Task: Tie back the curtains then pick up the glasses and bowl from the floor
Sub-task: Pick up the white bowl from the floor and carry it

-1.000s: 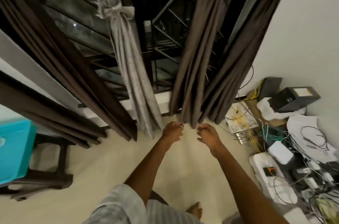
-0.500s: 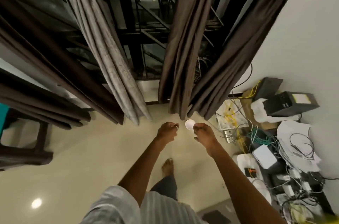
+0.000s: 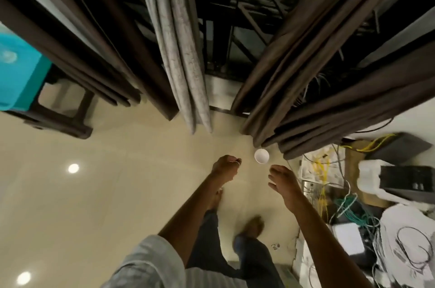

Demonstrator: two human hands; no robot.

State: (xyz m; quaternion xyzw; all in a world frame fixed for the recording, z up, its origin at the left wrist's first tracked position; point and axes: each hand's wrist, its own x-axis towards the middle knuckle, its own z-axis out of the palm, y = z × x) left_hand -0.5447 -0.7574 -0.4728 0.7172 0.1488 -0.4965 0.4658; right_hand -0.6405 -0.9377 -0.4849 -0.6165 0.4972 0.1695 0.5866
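Observation:
A small white round bowl [image 3: 261,155] sits on the cream floor just below the hem of the brown curtain [image 3: 294,63] on the right. The grey curtain [image 3: 183,52] hangs in the middle, and another brown curtain [image 3: 94,40] hangs to the left. My left hand [image 3: 226,167] hovers left of the bowl with its fingers curled into a fist and nothing visible in it. My right hand [image 3: 282,181] is just right of and below the bowl, fingers loosely spread, touching nothing. No glasses are in sight.
A heap of cables, white boxes and black devices [image 3: 353,205] fills the floor at the right by the wall. A dark stool with a teal box [image 3: 21,75] stands at the left. My feet [image 3: 253,224] are below the hands on the floor [image 3: 117,193].
The view has tilted down toward the floor and the white bowl has come fully into sight. My hands have moved apart, and my right hand has gone from curled to spread.

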